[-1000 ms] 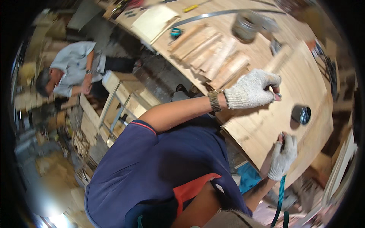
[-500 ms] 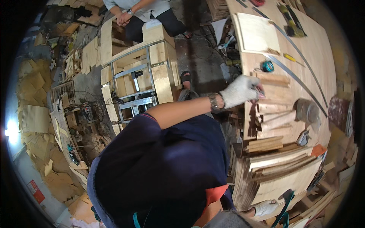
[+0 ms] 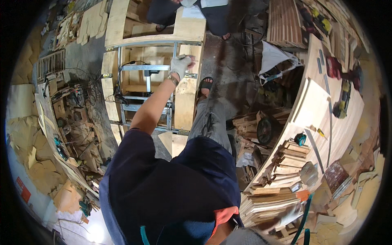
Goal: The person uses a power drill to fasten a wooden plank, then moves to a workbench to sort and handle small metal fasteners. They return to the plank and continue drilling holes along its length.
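My left hand (image 3: 181, 65), in a white glove with bare fingertips and a watch at the wrist, is over the right side of a wooden cabinet frame (image 3: 185, 106). Its fingers are curled together; what they hold, if anything, is too small to make out. Beside it runs a metal frame (image 3: 143, 67) of silver bars laid across the cabinet, with a small black box (image 3: 152, 72) on it. My right hand (image 3: 288, 218), also gloved, is low at the right by a stack of wooden boards (image 3: 265, 206); motion smears its fingers.
On the right, a workbench (image 3: 347, 122) carries wood strips (image 3: 292, 157), a teal tape measure (image 3: 300, 139), a yellow-handled tool (image 3: 321, 132) and a cloudy container (image 3: 309, 174). Another person's legs (image 3: 214, 18) are beyond the cabinet. A white sack (image 3: 277, 61) and scrap wood lie between cabinet and bench.
My left hand has moved from the wood strips on the bench across to the cabinet's metal frame. The view has turned toward the cabinet. My right hand stays near the board stack.
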